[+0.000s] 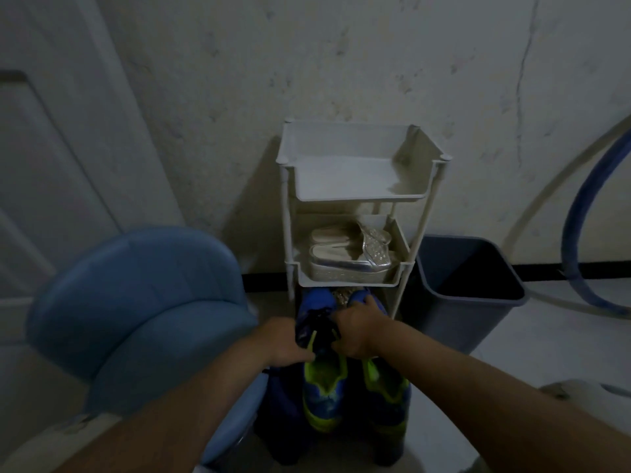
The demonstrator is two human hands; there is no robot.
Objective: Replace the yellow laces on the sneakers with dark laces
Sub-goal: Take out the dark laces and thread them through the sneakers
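— Sneakers (324,394), the blue pair with neon-green lining: where are we seeing them?
— We are seeing them side by side at the foot of the shelf rack (341,179), heels toward us, toes pointing under its lowest tray.
— And what are our hands doing?
— Our left hand (288,346) is curling its fingers round the left shoe's upper, and our right hand (358,331) is gripping the top of the right shoe. Between them a bunch of dark laces (322,324) is sitting. Blur is keeping us from telling which fingers are touching it.
— What are we noticing farther off?
— A blue chair (136,302) is standing left of the rack, and a dark bin (454,329) just right of it. Silver sandals (345,261) are lying on the rack's middle tray, and a blue hose (577,227) is curving along the wall right of the rack.
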